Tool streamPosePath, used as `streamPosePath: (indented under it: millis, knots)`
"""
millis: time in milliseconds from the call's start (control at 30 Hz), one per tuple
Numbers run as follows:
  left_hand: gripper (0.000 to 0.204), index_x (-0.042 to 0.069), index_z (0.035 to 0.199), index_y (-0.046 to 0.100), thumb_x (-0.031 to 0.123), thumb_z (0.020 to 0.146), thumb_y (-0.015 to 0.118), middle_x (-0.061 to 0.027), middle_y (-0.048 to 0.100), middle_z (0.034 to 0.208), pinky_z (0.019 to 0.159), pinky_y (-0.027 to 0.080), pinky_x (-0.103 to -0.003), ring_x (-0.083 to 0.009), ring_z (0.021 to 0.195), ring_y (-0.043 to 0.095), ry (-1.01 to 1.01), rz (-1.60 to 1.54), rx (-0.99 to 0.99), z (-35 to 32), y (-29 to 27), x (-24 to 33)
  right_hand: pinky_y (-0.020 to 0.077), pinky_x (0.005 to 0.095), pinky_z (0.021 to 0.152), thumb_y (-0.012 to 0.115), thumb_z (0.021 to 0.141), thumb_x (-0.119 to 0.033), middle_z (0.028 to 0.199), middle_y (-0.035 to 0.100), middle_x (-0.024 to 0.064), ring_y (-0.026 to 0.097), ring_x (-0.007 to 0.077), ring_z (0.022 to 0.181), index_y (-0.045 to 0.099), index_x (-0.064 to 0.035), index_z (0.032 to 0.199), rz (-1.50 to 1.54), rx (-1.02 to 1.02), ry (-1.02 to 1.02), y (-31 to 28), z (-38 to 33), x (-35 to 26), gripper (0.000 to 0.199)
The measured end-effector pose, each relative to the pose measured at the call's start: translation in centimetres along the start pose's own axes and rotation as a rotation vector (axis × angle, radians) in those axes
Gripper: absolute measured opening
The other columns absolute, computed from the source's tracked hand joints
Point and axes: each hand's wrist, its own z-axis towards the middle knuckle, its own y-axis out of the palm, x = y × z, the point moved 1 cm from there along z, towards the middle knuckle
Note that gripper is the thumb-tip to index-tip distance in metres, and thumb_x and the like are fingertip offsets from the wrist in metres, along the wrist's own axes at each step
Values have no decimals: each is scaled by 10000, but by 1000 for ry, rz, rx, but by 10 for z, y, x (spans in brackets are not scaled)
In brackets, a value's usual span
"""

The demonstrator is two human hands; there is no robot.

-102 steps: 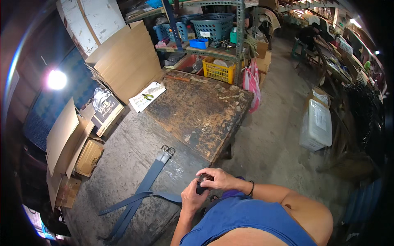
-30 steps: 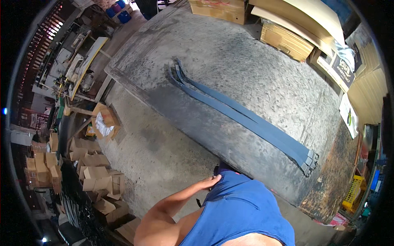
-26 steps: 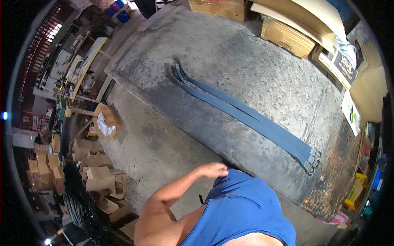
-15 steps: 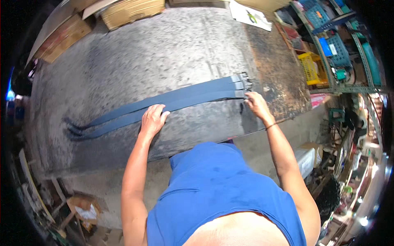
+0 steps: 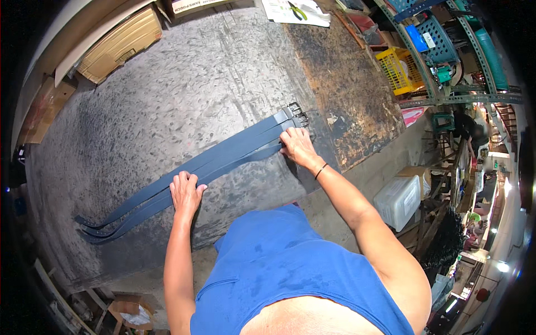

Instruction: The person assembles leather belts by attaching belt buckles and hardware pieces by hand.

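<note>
Several blue-grey belts (image 5: 223, 146) lie side by side on the dark worktable, slanting from lower left to upper right. Their dark metal buckles (image 5: 298, 114) are grouped at the right end; the other ends curve at the left. My left hand (image 5: 186, 195) rests on the belts left of their middle, fingers bent over them and thumb apart. Close to the buckles, my right hand (image 5: 299, 148) has its fingers closed on the nearest belt (image 5: 240, 162), whose strip looks wavy there. That belt's buckle end is hidden by the hand.
Cardboard boxes (image 5: 120, 44) line the table's far left edge. Green-handled pliers (image 5: 297, 11) lie on white paper (image 5: 312, 18) at the back. Right of the table are shelves with a yellow basket (image 5: 399, 71) and blue bins. A translucent plastic box (image 5: 397, 202) stands lower right.
The view has shifted, so the table appears turned. My right hand has moved from the buckle tips onto the nearest belt, which now bends. My left hand stays on the belts, fingers more bent.
</note>
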Motion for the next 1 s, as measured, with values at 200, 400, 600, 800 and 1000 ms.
streamPosePath:
  millis: [200, 400, 600, 800, 1000]
  knots:
    - [480, 81, 1060, 584, 221, 689, 855, -124, 540, 1016, 826, 414, -476, -344, 981, 529, -256, -276, -17, 9, -3, 2, 440, 462, 896, 812, 752, -224, 1236, 525, 138, 561, 337, 1099, 509, -128, 1321, 100, -1, 63, -22, 26, -3, 652]
    - [448, 70, 1012, 563, 199, 697, 854, -126, 503, 1019, 788, 426, -482, -351, 950, 535, -182, -124, -121, 9, -13, 6, 361, 559, 1003, 806, 756, -274, 1168, 553, 125, 523, 332, 1154, 563, -93, 1158, -118, -111, -69, -18, 28, -1, 504]
    - [662, 83, 1302, 511, 209, 740, 838, -197, 401, 1434, 939, 451, -496, -401, 1205, 512, -308, -181, -141, 21, -25, 13, 329, 567, 1040, 791, 745, -217, 1194, 532, 130, 480, 332, 1209, 537, -92, 1197, -90, 97, -130, -23, 23, -14, 533]
    - [671, 98, 1398, 469, 242, 818, 775, -197, 354, 1491, 1062, 357, -525, -393, 1291, 439, -255, -96, -179, 1, -9, 5, 308, 589, 1072, 755, 791, -227, 1338, 489, 137, 429, 348, 1295, 473, -78, 1343, 29, -27, -129, -17, -27, -35, 637]
    - [686, 118, 1479, 403, 326, 888, 680, -195, 368, 1482, 1146, 235, -557, -375, 1324, 391, -171, 83, -89, -19, 8, 8, 314, 583, 1066, 720, 842, -271, 1267, 551, 132, 479, 329, 1253, 558, -74, 1273, 179, 99, -71, 0, -57, -27, 500]
